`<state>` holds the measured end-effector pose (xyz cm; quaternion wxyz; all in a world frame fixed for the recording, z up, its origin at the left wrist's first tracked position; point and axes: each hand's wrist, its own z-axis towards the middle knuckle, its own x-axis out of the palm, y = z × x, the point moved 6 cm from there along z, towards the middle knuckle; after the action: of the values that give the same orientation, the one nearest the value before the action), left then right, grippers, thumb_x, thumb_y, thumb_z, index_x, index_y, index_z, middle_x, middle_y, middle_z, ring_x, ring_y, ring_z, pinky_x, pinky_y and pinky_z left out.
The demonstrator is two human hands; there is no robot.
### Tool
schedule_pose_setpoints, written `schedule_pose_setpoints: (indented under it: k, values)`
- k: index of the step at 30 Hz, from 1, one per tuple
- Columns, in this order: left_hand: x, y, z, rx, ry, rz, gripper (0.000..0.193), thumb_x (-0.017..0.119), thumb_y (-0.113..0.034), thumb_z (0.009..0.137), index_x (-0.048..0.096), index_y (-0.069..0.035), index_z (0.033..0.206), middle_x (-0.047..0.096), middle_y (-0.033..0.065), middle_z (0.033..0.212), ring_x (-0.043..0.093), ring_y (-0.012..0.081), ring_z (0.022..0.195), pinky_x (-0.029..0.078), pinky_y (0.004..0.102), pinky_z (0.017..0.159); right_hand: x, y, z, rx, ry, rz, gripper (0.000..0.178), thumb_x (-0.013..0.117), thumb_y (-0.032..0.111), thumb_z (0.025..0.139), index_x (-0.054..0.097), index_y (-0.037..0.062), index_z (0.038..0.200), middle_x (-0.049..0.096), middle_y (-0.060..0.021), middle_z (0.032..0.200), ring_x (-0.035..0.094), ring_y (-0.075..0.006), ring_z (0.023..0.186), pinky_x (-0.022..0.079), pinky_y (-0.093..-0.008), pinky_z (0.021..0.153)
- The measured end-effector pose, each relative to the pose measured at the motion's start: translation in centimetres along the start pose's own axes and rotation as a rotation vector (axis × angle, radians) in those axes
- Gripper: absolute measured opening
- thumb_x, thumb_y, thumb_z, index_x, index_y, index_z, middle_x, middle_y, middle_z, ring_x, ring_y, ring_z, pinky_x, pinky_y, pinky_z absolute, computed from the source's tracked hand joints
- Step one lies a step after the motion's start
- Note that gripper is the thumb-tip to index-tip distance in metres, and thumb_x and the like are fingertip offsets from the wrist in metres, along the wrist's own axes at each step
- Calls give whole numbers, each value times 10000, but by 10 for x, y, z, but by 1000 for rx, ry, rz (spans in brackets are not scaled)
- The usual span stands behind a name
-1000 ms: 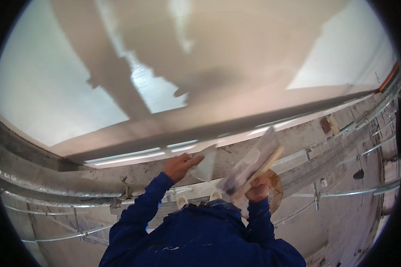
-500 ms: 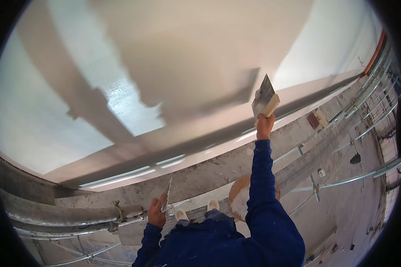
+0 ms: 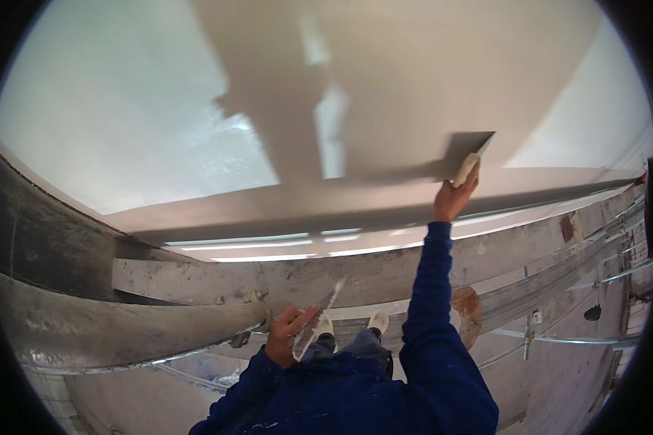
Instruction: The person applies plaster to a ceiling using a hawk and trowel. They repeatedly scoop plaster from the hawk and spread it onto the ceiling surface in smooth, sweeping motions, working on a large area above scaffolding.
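In front of me is a smooth pale plastered wall (image 3: 399, 94), crossed by shadows. My right hand (image 3: 456, 199), arm stretched out, is closed around the pale wooden handle of a plastering trowel (image 3: 473, 148). The trowel's broad metal blade is tilted close to the lower part of the wall; whether its edge touches I cannot tell. Low down by my body, my left hand (image 3: 286, 337) grips a flat metal scraper (image 3: 319, 319) with white plaster along its edge. The fingers hide its handle.
Below the wall runs a dirty plank (image 3: 189, 281). A thick grey pipe (image 3: 138, 330) with a coupler lies at the left. My feet (image 3: 376, 322) stand on boards beside a round, plaster-stained tub (image 3: 466, 312). Scaffold tubes (image 3: 573, 339) and a lower floor show at the right.
My right hand has shifted right with the trowel, whose blade has turned to point rightward. My left hand has come up and right with the scraper. The whole view has turned.
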<state>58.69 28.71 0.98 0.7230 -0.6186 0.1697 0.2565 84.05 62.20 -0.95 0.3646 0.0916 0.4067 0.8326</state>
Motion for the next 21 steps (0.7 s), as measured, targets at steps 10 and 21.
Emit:
schedule_pose_setpoints:
  k: [10, 21]
  values:
    - [-48, -11, -25, -37, 124, -384, 99, 567, -42, 823, 513, 24, 874, 542, 65, 780, 529, 139, 695, 431, 270, 588, 123, 153, -197, 205, 74, -9, 848, 618, -67, 595, 273, 116, 1348, 284, -191, 1325, 290, -367, 1204, 253, -470, 966]
    - [-56, -32, -22, 21, 120, -327, 161, 569, -169, 822, 521, -23, 868, 486, 69, 812, 509, 186, 731, 402, 304, 661, 86, 185, -280, -61, 666, 325, 698, 527, -48, 570, 437, 90, 1248, 454, -178, 1188, 421, -325, 1092, 298, -417, 943]
